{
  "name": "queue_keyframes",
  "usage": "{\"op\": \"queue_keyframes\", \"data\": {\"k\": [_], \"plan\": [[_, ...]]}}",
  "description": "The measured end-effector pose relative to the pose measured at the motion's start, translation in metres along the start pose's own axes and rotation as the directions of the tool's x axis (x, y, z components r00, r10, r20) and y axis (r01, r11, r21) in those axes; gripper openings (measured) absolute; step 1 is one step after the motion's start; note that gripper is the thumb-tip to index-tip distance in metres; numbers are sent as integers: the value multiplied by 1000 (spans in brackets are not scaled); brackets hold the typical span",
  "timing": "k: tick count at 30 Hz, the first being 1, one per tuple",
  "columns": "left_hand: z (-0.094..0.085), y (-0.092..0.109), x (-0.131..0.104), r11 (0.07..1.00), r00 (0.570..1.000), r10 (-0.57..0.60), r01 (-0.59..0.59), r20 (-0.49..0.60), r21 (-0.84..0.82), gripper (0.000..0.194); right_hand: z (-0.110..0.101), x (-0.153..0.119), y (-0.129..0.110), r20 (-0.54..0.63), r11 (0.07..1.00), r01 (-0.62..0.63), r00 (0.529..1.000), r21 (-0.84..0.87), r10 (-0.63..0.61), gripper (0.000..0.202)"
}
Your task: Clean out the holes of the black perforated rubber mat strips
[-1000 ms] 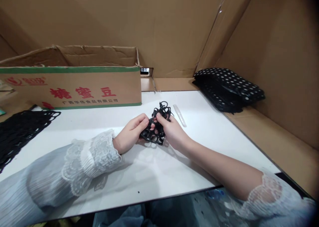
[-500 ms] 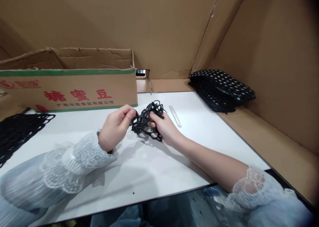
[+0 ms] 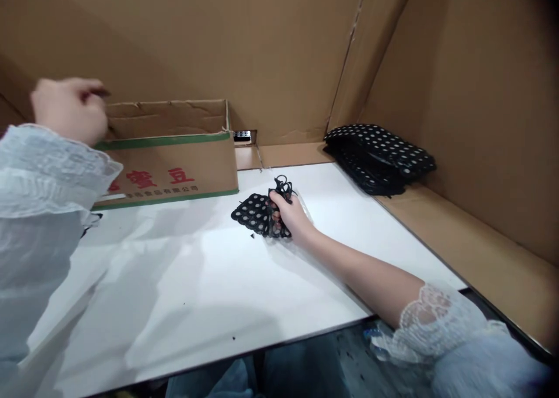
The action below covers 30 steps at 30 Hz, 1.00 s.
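Observation:
A crumpled black piece with round holes [image 3: 252, 213] lies on the white table, its right part bunched up. My right hand [image 3: 290, 217] is closed round that bunched part, with black loops sticking out above the thumb. At the upper left, my left hand [image 3: 72, 110] is raised over the left part of an open carton. Its fingers are curled and blurred, and a small dark bit shows at the fingertips; what it is I cannot make out.
The carton [image 3: 174, 159] with red lettering stands at the back left of the white table [image 3: 209, 281]. A stack of black dotted pieces [image 3: 379, 153] lies at the back right, against the cardboard wall [image 3: 476, 124]. Small black scraps dot the table.
My left hand has left the black piece and moved up and left, over the carton. My right hand keeps its hold, and the piece now spreads to the left as a flatter dotted flap.

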<state>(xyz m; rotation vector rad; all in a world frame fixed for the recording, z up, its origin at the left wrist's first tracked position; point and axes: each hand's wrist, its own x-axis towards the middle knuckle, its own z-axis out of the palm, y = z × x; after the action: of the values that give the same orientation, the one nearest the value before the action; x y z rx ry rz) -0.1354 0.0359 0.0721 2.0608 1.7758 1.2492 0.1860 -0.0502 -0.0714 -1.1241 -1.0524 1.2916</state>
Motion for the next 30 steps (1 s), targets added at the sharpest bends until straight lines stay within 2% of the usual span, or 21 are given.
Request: {"op": "queue_keyframes", "data": {"k": [1, 3, 5, 6, 8, 9, 11, 12, 13, 14, 16, 17, 18, 20, 23, 25, 27, 28, 29, 30], "plan": [[3, 0, 3, 985, 999, -13, 19, -36, 170, 34, -1, 1, 0, -8, 1000, -6, 1000, -1, 6, 23], [12, 4, 3, 887, 992, 32, 28, -122, 460, 40, -2, 3, 0, -33, 1000, -16, 999, -11, 15, 22], [23, 12, -7, 836, 970, 168, -44, -178, 546, 46, -3, 6, 1, -45, 1000, -21, 999, -19, 20, 22], [30, 17, -17, 826, 936, 267, -101, -228, 554, 47, -4, 7, 2, -49, 1000, -22, 999, -10, 22, 23], [48, 30, -42, 792, 881, 423, -245, -214, 559, 43, -3, 7, 3, -20, 998, -35, 999, 43, 36, 21], [59, 36, -57, 770, 879, 461, -328, -122, 547, 40, -2, 5, 3, 15, 996, -43, 999, 81, 42, 20], [85, 45, -88, 762, 863, 472, -501, 178, 410, 35, 2, -1, 0, 115, 985, -51, 993, 162, 33, 18], [99, 47, -102, 802, 859, 435, -505, 269, 319, 36, 3, -5, -1, 170, 980, -52, 985, 192, 19, 18], [112, 47, -113, 846, 855, 399, -483, 331, 227, 39, 5, -9, -3, 215, 975, -47, 977, 216, -1, 18], [125, 46, -123, 896, 868, 345, -418, 357, 150, 45, 7, -13, -5, 247, 972, -39, 969, 231, -20, 18], [143, 41, -134, 975, 877, 210, -222, 432, -22, 52, 10, -20, -9, 292, 969, -21, 955, 245, -53, 19], [148, 39, -137, 985, 874, 161, -115, 458, -127, 54, 11, -23, -10, 310, 969, -12, 948, 249, -68, 19], [151, 38, -138, 972, 858, 121, 0, 499, -237, 54, 12, -25, -10, 326, 967, -4, 942, 255, -82, 19], [150, 40, -140, 876, 797, 67, 241, 600, -418, 54, 12, -28, -11, 351, 961, -1, 931, 276, -100, 19], [141, 50, -145, 683, 660, 29, 535, 751, -497, 66, 10, -30, -11, 378, 962, -4, 920, 274, -104, 22], [136, 57, -151, 623, 615, 54, 595, 786, -508, 72, 9, -30, -12, 374, 975, 18, 922, 223, -103, 27], [134, 60, -155, 633, 594, 110, 576, 797, -516, 61, 9, -31, -14, 345, 988, 75, 931, 134, -117, 29], [134, 60, -157, 653, 595, 132, 550, 793, -521, 53, 9, -31, -14, 324, 989, 110, 936, 94, -135, 29], [134, 60, -157, 678, 618, 143, 508, 773, -532, 46, 9, -31, -15, 300, 987, 146, 941, 64, -159, 28], [134, 60, -158, 713, 664, 145, 444, 734, -543, 42, 9, -30, -16, 270, 983, 178, 945, 45, -184, 28]]}}
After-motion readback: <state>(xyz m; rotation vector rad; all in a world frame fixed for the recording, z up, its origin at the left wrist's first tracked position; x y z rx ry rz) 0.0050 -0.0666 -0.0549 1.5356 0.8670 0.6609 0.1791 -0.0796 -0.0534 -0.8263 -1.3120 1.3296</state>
